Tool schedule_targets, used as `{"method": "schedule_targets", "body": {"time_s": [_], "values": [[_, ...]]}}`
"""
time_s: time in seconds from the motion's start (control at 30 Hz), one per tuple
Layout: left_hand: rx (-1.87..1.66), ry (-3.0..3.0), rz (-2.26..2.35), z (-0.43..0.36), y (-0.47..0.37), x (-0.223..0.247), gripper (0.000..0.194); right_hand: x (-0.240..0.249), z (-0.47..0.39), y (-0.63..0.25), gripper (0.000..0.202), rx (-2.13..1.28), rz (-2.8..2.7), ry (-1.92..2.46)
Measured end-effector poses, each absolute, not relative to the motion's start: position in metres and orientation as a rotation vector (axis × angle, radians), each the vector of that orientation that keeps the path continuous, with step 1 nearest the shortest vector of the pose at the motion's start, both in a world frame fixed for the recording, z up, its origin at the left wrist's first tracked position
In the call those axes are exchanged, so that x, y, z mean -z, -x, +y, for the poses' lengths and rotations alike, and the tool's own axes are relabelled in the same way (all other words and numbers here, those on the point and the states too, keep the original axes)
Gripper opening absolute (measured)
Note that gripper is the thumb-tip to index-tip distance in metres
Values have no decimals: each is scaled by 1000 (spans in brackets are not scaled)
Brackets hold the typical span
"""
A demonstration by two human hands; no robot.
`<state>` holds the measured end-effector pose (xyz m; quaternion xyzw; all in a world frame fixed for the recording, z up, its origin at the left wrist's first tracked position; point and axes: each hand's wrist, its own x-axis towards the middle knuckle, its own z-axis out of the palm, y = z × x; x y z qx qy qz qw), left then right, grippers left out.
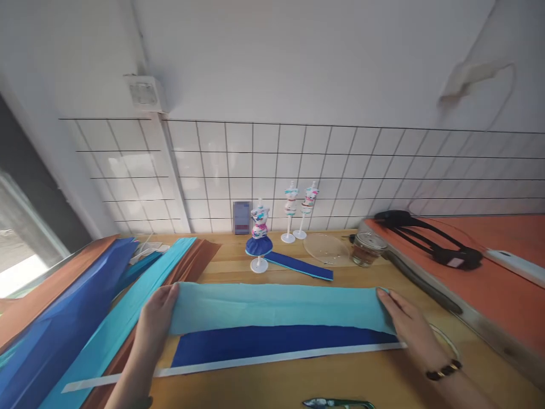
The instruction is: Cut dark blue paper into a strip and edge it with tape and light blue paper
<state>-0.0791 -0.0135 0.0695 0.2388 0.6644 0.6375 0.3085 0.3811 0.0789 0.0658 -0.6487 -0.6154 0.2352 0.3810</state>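
"Strip of light blue [272, 307], where is it?"

"Just over the desk [225, 392], hiding part of a dark blue strip [276, 343]."

"How is each grip?"

"Closed tight. The left hand [157, 309] pinches one end, and the right hand [404, 321] pinches the other."

"What stands behind it?"

"A little doll body [259, 220] in a blue skirt [259, 245]."

White wall [298, 68], dark-lined white tiles [266, 165] below, wooden tabletop [238, 392], bright opening [21, 272] at left

Single head-worn view, facing forward and down across table [238, 392] toward wall [272, 74]; left hand [158, 309], right hand [409, 326] close.
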Motion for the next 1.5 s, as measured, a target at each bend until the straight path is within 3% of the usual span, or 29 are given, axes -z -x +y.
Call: {"method": "schedule_targets", "body": {"time_s": [0.1, 0.3, 0.8, 1.03, 1.2, 1.27, 1.33, 1.43, 1.5], "values": [[-1604, -618, 1938, -11, 84, -70, 21, -57, 85, -379, 38, -528, -1610, 1615], [-1345, -783, 2216, -13, 94, -68, 34, -48, 94, -376, 43, -414, -1752, 1607], [-629, -1335, 2656, -9, 98, -48, 34, -19, 107, -364, 28, 146, -2292, 1933], [-578, -1349, 2659, -13, 96, -44, 33, -16, 105, -357, 29, 289, -2381, 1997], [-782, -1385, 2726, -11, 78, -52, 49, -16, 106, -357, 29, 276, -2406, 2001], [-1111, -1542, 2580, -6, 55, -53, 52, -16, 106, -358, 29, 263, -2407, 1997], [-1373, -1659, 2103, -2, 25, -52, 47, -16, 105, -358, 28, 253, -2409, 1991], [-1137, -1819, 1478, -2, -19, -46, 51, -17, 104, -358, 28, 248, -2409, 1989], [-824, -2134, 1332, -6, -37, -41, 59, -17, 104, -358, 28, 246, -2406, 1990]]}}
